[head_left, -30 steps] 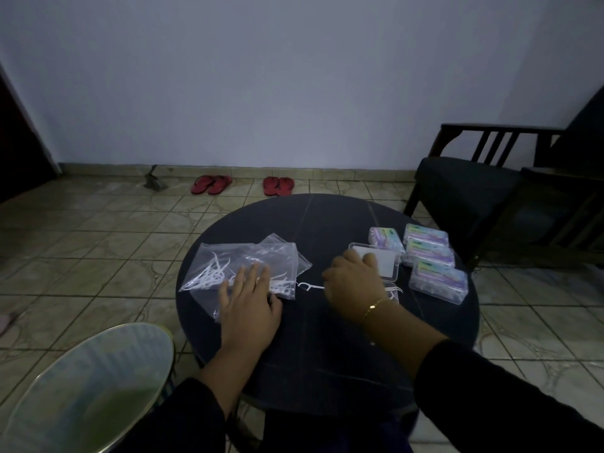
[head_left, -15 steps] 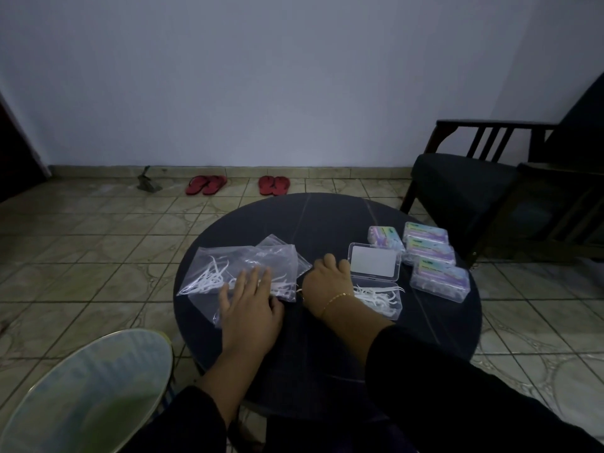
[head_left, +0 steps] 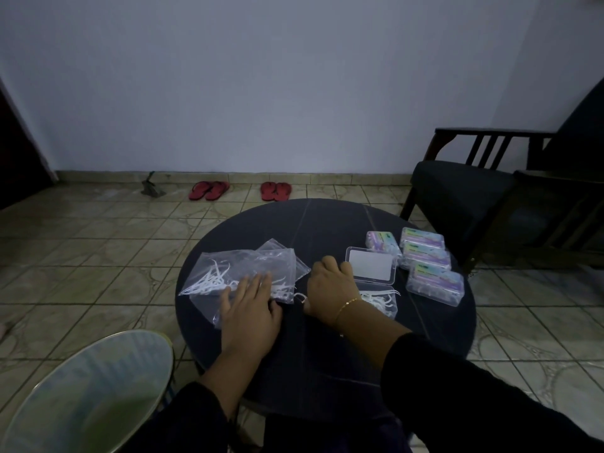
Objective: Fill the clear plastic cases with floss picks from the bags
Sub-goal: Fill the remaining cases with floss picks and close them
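- Head view, the only one I have: my left hand [head_left: 250,305] lies flat, fingers straight, pressing the near end of the bags [head_left: 242,273] of floss picks on the left half of the round dark desk [head_left: 327,354].
- My right hand [head_left: 330,294] sits mid-desk with fingers curled under; it may be pinching the loose pick [head_left: 300,297] at the bag mouth, but the fingers are hidden, so I cannot tell.
- The open case [head_left: 372,282] lies just right of that hand, its lid tipped back towards the far edge and a small heap of picks [head_left: 379,297] in its tray.
- Four filled cases [head_left: 434,279] cluster along the right edge, close together.
- Handling, as I judge it: the picks are feather-light, thin, springy and prone to tangle, so I take one by its handle end. The bags are limp and slippery and need that flat hand to pin them. The case is light, rigid and likely to skate if nudged.
- Around: a dark armchair [head_left: 474,197] beyond the right edge, red sandals [head_left: 209,190] by the wall, a pale round seat [head_left: 81,397] at my near left. Nothing lies between bag mouth and case but my own right hand.
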### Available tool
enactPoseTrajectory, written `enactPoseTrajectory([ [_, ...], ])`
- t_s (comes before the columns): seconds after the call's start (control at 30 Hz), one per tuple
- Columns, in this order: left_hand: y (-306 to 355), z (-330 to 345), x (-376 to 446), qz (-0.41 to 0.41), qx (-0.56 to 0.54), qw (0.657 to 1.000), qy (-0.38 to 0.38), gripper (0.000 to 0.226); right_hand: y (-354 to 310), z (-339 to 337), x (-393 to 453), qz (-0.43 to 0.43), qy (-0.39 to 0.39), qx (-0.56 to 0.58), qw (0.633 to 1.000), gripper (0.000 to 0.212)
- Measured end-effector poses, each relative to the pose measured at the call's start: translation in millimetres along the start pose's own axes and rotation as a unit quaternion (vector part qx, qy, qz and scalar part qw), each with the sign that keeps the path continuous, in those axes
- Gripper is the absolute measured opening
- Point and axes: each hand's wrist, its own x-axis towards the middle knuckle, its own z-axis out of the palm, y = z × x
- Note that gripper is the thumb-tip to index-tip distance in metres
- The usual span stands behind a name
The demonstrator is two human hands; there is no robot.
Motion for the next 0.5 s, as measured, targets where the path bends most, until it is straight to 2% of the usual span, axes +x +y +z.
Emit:
enactPoseTrajectory([
  [0.13, 1.2, 0.2, 1.5, 0.006, 0.005, 1.0, -0.013, 0.056, 28.7, -15.3, -8.3, 0.043, 0.035, 0.003, 0.998, 0.039],
  [0.23, 2.1, -0.3, 1.6, 0.008, -0.003, 1.0, -0.004, 0.056, 60.1, -12.9, -25.4, 0.095, -0.004, 0.009, 0.995, 0.038],
  [0.37, 2.0, 1.5, 1.7, 0.007, 0.009, 1.0, -0.006, 0.057, 84.6, 5.0, -49.7, 0.117, -0.056, 0.057, 0.99, 0.037],
  [0.5, 2.0, 1.9, 1.3, 0.008, 0.005, 1.0, -0.008, 0.057, 79.5, 19.8, -64.5, 0.119, -0.037, 0.087, 0.988, 0.04],
])
